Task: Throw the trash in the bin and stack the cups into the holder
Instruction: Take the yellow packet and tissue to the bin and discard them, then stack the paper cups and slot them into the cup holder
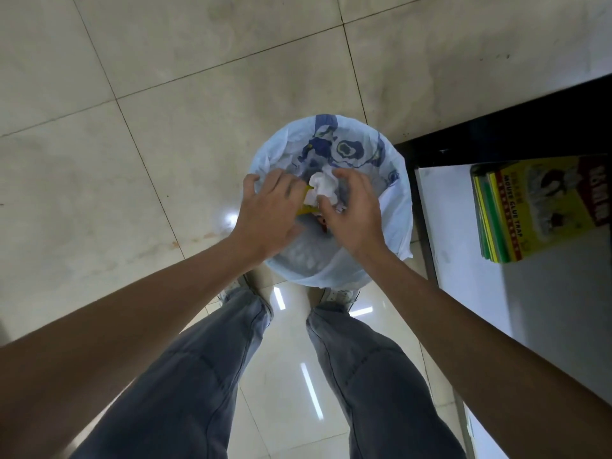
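White crumpled tissue [323, 188] between both hands hides bin [395, 207] contents.

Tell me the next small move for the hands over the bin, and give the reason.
Probably let go: spread the fingers so the trash drops. Both the left hand and right hand are already above the mouth of the lined bin, with the crumpled white paper and a yellow scrap between them.

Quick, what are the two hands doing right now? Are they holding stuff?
Left hand: fingers spread over the bin, a yellow scrap beneath; grip cannot be told.
Right hand: fingers loosely curled beside the crumpled white tissue; grip cannot be told.
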Available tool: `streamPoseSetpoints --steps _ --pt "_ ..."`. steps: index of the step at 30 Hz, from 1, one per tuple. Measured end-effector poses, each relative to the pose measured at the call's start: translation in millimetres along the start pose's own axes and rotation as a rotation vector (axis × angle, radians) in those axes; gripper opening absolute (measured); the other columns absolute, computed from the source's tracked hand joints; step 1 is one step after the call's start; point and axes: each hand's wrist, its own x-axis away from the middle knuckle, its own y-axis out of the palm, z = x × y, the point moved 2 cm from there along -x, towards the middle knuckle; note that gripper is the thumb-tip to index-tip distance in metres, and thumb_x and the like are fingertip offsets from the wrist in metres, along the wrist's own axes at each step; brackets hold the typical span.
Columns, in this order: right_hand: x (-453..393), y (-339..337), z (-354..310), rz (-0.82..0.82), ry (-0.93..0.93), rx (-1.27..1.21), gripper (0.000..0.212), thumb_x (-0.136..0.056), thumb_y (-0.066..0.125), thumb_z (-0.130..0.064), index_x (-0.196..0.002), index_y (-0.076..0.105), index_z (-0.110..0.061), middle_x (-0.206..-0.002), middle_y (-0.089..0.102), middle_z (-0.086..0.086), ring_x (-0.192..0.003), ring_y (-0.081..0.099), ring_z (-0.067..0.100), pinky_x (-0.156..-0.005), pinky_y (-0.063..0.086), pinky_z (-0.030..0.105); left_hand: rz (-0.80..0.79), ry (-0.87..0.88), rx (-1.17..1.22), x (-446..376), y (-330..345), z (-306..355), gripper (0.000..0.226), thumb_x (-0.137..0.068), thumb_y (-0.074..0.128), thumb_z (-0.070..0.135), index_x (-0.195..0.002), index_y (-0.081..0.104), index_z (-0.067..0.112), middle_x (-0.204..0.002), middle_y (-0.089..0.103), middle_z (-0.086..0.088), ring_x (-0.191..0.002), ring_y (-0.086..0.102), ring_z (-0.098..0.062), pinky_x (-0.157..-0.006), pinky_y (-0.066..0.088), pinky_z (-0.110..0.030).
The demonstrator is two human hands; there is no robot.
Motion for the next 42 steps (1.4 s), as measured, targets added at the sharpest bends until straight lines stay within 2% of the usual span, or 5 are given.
streamPoseSetpoints --steps 8,14,24,30,42 --pt "39.9 -39.8 -39.0 0.003 -0.062 0.03 0.045 -0.091 0.073 -0.015 -0.133 0.058 -0.01 -0.131 0.061 0.005 -0.124 0.057 0.021 -0.099 0.051 0.032 0.01 0.066 0.004 27.1 -58.7 -8.5 0.071 -0.079 0.068 0.048 -0.142 0.049 0.021 -0.153 0.043 -0.004 -0.138 0.042 -0.028 -0.102 0.034 -0.051" --pt "80.8 -81.5 -90.4 0.066 -0.093 0.049 0.04 -0.093 0.072 -0.017 -0.13 0.06 -0.01 -0.128 0.064 0.007 -0.122 0.059 0.025 -0.097 0.053 0.043 0.031 0.138 0.09 62.8 -132.5 -3.0 0.067 -0.074 0.069 0.045 -0.136 0.057 0.022 -0.153 0.046 -0.005 -0.134 0.046 -0.034 -0.095 0.041 -0.048" --pt "165.1 -141.3 -174.2 0.2 -0.083 0.145 0.04 -0.089 0.073 -0.03 -0.125 0.061 -0.017 -0.126 0.067 0.0 -0.116 0.062 0.021 -0.089 0.057 0.04 0.148 0.223 0.091 137.8 -249.3 16.1 0.056 -0.077 0.065 0.044 -0.129 0.065 0.022 -0.148 0.053 -0.004 -0.13 0.052 -0.033 -0.084 0.047 -0.044" --pt "230.7 -170.2 -209.8 0.261 -0.013 0.236 0.051 -0.089 0.072 -0.037 -0.136 0.059 -0.021 -0.141 0.06 0.001 -0.13 0.056 0.023 -0.102 0.051 0.045 0.116 0.303 0.055 180.2 -293.9 33.7 0.061 -0.08 0.062 0.046 -0.136 0.06 0.023 -0.15 0.051 -0.004 -0.135 0.048 -0.032 -0.09 0.047 -0.046" --pt "368.2 -208.8 -246.5 0.625 0.083 0.222 0.041 -0.089 0.072 -0.036 -0.127 0.066 -0.022 -0.13 0.064 0.0 -0.122 0.059 0.022 -0.099 0.047 0.034 0.207 0.608 0.036 259.5 -373.9 84.8 0.058 -0.079 0.064 0.047 -0.133 0.061 0.025 -0.14 0.056 0.0 -0.129 0.049 -0.029 -0.085 0.052 -0.045"
